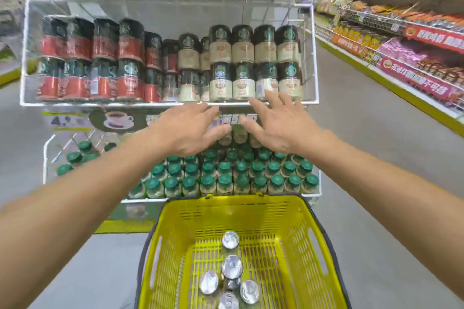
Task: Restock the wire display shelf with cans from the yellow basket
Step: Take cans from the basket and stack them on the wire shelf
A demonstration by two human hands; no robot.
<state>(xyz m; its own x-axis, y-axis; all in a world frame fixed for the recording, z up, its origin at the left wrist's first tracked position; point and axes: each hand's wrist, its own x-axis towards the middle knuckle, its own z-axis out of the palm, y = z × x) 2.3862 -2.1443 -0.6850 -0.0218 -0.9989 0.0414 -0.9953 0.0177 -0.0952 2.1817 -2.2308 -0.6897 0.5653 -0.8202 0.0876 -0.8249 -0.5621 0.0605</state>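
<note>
Here, left hand (187, 128), right hand (278, 124), fingers splayed, empty

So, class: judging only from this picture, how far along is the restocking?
Done: the wire shelf already holds stacked red cans and cream cans, with the middle rows set further back. In hand: nothing; the left hand and right hand are open and empty. Left: several silver-topped cans remain in the yellow basket.

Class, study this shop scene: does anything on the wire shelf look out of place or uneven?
Yes. In the white wire display shelf, the stacked red-and-black cans and cream-and-black cans stand flush at the front, but the middle stacks sit set back, leaving a gap. Nothing looks spilled or damaged.
</note>
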